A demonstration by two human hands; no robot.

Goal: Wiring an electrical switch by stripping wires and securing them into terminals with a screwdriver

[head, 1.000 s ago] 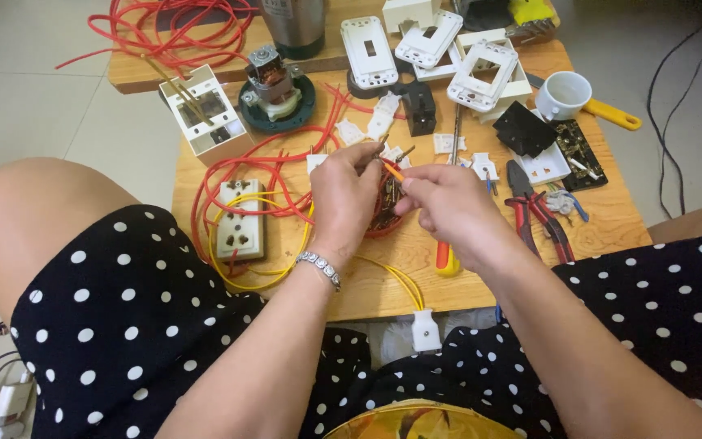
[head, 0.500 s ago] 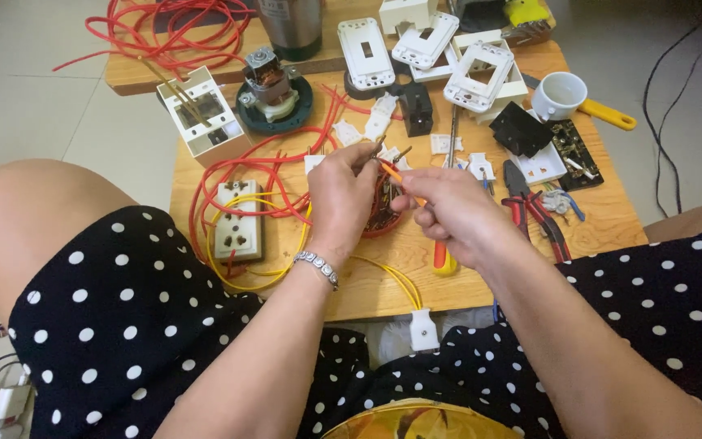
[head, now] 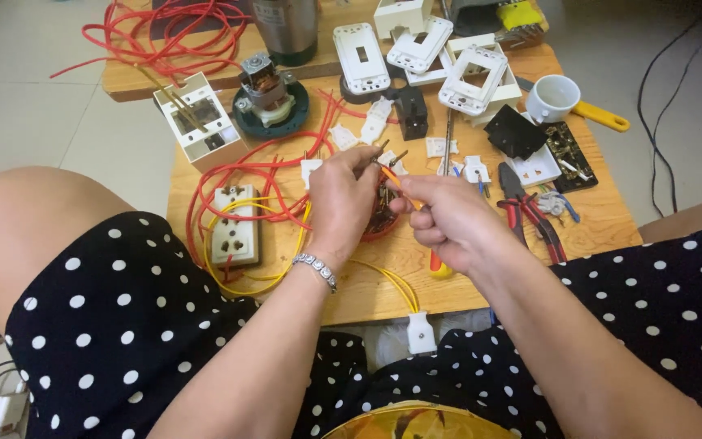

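Bright, even daylight fills the scene. Shadows are soft, glare is absent. Edges bow slightly; focus stays sharp.

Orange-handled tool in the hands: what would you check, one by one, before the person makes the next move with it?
1. Right hand has a firm grip on the small orange-handled tool: ok, fingers closed round it.
2. Left hand steadies the small part being worked on: ok, though the part is mostly hidden.
3. Tool tip seated in the right spot: cannot tell, the fingers cover it.
4. Red wires clear of the hands: not ok, loops lie right beside the left hand.
5. Red-handled pliers within reach: ok, on the wooden table just right of the right hand.
6. Yellow wire free of snags: cannot tell, it runs under the hands.
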